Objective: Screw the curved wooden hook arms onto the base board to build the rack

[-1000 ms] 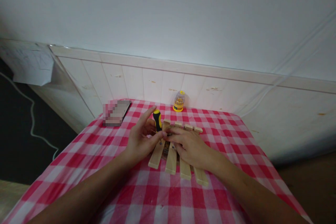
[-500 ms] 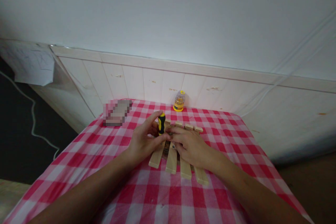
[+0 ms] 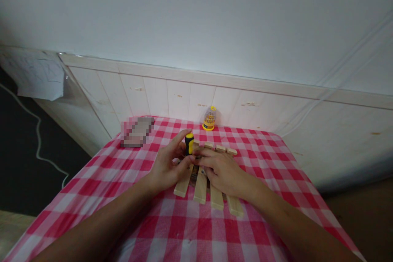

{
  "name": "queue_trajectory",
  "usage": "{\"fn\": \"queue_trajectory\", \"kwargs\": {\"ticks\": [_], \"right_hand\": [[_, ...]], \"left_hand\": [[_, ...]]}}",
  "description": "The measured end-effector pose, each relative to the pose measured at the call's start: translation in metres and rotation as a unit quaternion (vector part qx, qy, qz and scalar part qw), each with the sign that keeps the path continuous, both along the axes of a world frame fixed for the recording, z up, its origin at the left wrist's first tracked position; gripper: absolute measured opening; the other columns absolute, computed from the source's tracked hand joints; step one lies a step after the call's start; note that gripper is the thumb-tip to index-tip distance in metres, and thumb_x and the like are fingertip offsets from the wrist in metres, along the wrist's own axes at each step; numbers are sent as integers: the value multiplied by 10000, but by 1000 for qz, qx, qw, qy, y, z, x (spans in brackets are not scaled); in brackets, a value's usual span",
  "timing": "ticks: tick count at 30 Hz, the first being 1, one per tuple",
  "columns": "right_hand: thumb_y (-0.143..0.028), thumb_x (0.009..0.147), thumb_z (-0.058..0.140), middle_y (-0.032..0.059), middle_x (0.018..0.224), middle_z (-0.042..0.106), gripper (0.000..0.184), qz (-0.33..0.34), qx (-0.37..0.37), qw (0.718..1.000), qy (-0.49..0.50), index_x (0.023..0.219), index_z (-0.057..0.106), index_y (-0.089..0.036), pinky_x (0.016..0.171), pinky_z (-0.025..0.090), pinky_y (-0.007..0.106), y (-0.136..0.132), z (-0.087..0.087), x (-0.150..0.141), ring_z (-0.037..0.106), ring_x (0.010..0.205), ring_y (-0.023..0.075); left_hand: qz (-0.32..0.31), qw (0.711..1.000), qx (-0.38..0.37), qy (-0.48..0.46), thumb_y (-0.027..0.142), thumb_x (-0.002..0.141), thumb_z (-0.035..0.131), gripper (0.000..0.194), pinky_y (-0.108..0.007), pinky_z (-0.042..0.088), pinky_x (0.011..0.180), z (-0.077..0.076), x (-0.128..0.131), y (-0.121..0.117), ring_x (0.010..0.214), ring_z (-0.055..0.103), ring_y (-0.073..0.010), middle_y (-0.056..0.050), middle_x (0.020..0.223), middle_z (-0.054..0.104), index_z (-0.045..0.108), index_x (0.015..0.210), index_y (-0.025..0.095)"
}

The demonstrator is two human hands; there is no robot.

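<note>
My left hand [image 3: 167, 168] is closed round a yellow and black screwdriver [image 3: 189, 144], which stands upright with its handle on top. Its tip is hidden behind my fingers. Below it lies a slatted wooden piece [image 3: 201, 188] with several pale bars side by side, and a dark screw head shows on one bar. My right hand [image 3: 222, 170] bends over the middle bars and grips the piece. Its fingertips reach the foot of the screwdriver handle, close to my left thumb; what lies under them is hidden.
A clear, yellow-based bit case [image 3: 209, 118] stands at the table's back edge by the white panelled wall [image 3: 178, 94]. A blurred-out flat object [image 3: 138, 132] lies at the back left. A red and white checked cloth [image 3: 184, 233] covers the table. A pale cable [image 3: 38, 131] hangs at left.
The screwdriver has turned in my left hand, so more yellow on its handle faces me. My left thumb has shifted slightly. My right hand and the wooden piece stay in place.
</note>
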State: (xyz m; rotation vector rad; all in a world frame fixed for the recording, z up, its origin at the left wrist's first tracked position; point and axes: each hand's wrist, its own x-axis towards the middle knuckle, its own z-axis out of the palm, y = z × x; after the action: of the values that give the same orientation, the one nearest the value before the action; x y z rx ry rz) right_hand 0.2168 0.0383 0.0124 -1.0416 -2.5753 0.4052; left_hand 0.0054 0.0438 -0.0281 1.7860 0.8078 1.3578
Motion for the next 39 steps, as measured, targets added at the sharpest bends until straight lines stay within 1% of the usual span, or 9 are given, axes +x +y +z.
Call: {"fn": "queue_trajectory", "kwargs": {"ticks": [3,8,13,20,24,27,30,35,39], "right_hand": [[-45,939,502,-4,1461,643,455,-2,-6,1000,0,1212,763,-300,1089,513,404,-1,1,0,612,1312,224],[-35,924,483,8,1467,642,472,-3,-20,1000,-3,1222,759,-275,1157,468,453,-1,3,-1,583,1360,243],[-50,923,476,9,1432,665,463,-5,-19,1000,-3,1193,767,-288,1144,482,446,-1,3,-1,596,1347,237],[-55,933,469,3,1496,622,460,-3,-18,1000,-3,1203,761,-285,1157,476,454,-2,3,0,582,1374,241],[-38,919,482,1,1562,560,471,2,-8,1000,4,1201,764,-289,1172,465,474,-1,2,0,530,1432,246],[-30,917,483,8,1527,594,462,2,-6,1000,5,1166,776,-287,1155,484,451,-1,1,0,531,1431,238],[-35,926,484,11,1485,629,430,3,-5,1000,-3,1115,787,-273,1140,496,423,-1,2,0,539,1422,236],[-36,933,489,9,1547,576,422,6,-1,1000,3,1126,786,-266,1156,484,430,-1,1,1,507,1452,234],[-36,931,488,-1,1564,558,433,8,4,1000,9,1164,773,-264,1166,477,433,-1,-1,1,485,1472,221]], "left_hand": [[0,999,4,-38,230,936,690,707,-282,579,757,-1,4,0,854,734,-167,-39,942,750,391,1575,264],[73,986,-10,-149,233,875,763,809,-266,577,726,1,13,4,804,727,-147,-3,915,715,359,1574,287],[58,985,-21,-161,241,856,781,752,-243,575,694,0,15,10,762,726,-123,18,927,701,411,1507,308],[53,987,-5,-153,231,839,803,630,-241,595,706,-5,17,13,786,764,-130,16,1004,724,475,1368,327],[93,990,45,-98,222,823,826,617,-213,589,659,-7,16,13,761,765,-127,28,968,723,489,1332,310],[116,987,92,-68,227,820,839,593,-192,583,633,-9,15,13,704,751,-111,48,912,712,504,1304,295],[127,983,116,-59,231,811,855,602,-176,576,613,-10,15,14,692,748,-105,53,909,714,503,1294,293],[134,984,110,-40,264,826,843,596,-193,588,617,-10,15,14,698,750,-115,44,911,707,489,1307,279],[103,989,90,-50,246,890,770,548,-197,583,617,-8,15,12,716,754,-123,36,912,702,470,1347,280]]}}
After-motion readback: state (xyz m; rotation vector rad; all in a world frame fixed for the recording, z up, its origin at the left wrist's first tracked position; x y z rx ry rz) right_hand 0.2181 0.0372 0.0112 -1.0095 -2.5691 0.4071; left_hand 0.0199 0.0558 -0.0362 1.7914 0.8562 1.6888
